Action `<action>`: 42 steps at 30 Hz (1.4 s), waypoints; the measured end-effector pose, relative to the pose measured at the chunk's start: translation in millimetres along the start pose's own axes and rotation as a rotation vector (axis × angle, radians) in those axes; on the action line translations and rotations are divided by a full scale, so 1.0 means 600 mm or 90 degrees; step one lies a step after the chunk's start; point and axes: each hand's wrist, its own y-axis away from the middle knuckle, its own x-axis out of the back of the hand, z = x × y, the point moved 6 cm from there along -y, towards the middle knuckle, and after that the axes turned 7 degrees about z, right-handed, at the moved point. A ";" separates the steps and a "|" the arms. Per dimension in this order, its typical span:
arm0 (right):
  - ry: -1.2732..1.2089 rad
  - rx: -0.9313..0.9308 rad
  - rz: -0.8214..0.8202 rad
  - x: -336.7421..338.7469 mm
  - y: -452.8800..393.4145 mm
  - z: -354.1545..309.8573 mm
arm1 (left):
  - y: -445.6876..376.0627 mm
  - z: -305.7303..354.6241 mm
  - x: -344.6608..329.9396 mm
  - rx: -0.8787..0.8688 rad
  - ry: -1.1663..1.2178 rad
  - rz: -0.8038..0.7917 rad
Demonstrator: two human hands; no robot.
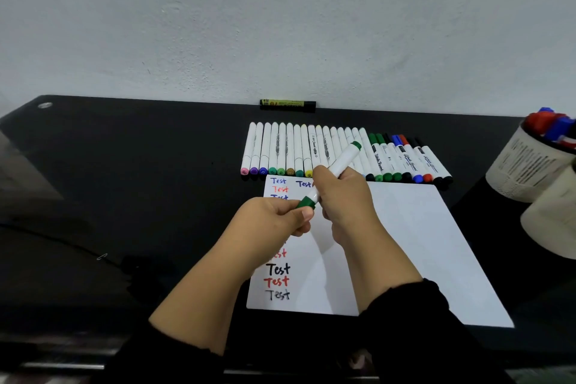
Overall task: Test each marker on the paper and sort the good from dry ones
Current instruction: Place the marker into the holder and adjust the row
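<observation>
A: Why are both hands on the green marker [330, 173]?

B: The right hand [343, 196] wraps its fingers around the white barrel, and the left hand [277, 218] pinches the green cap [306, 203]. I think this steadies the body while the cap comes off or goes on; which one, I cannot tell.

A: And why above the paper [405, 243]?

B: The test words are written there. The row of markers [311, 150] lies just behind it.

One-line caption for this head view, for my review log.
Both hands hold a green marker over the test paper: left hand pinches its cap, right hand grips the barrel.
</observation>
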 end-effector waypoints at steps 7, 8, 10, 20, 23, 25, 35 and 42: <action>-0.008 -0.010 0.027 0.000 0.003 0.001 | 0.008 0.006 -0.002 -0.026 -0.125 0.058; -0.010 -0.011 0.033 -0.001 0.003 0.002 | 0.009 0.008 -0.004 -0.039 -0.161 0.064; -0.007 -0.014 0.035 -0.002 0.003 0.002 | 0.010 0.009 -0.003 -0.052 -0.173 0.063; -0.039 -0.044 0.057 0.025 -0.023 -0.003 | 0.029 -0.014 0.011 0.069 0.046 -0.081; -0.052 -0.060 0.084 0.046 -0.042 -0.001 | 0.030 -0.014 0.023 0.059 0.057 -0.016; -0.056 -0.056 0.067 0.032 -0.038 0.003 | 0.019 -0.008 0.025 0.044 0.037 0.039; -0.128 -0.054 0.092 0.038 -0.043 0.011 | -0.009 -0.013 0.021 0.003 -0.071 0.091; -0.006 0.012 0.048 0.033 -0.063 0.005 | -0.032 -0.008 0.041 -0.036 -0.154 0.145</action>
